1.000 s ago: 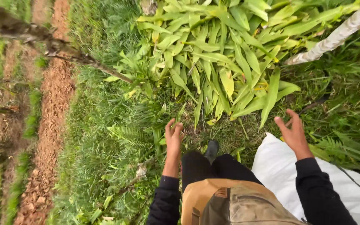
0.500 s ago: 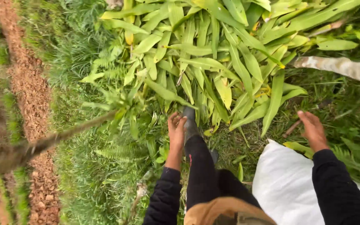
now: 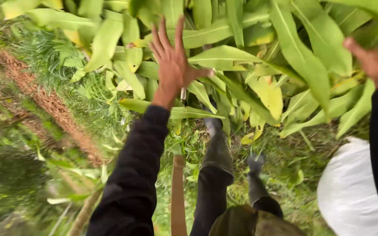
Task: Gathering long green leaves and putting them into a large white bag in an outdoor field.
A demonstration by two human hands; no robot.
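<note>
Many broad yellow-green leaves (image 3: 250, 57)

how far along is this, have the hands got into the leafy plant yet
Done: the person stands right at the broad-leaved plant, boots at its base. In hand: the left hand is spread open over the leaves, the right hand is at the leaves' right edge; neither grips anything. Left: no leaf held, and the white sack lies beside the legs.

White sack (image 3: 351, 192), grass (image 3: 285, 175), reddish soil strip (image 3: 53, 107), dark boots (image 3: 218, 148)
</note>
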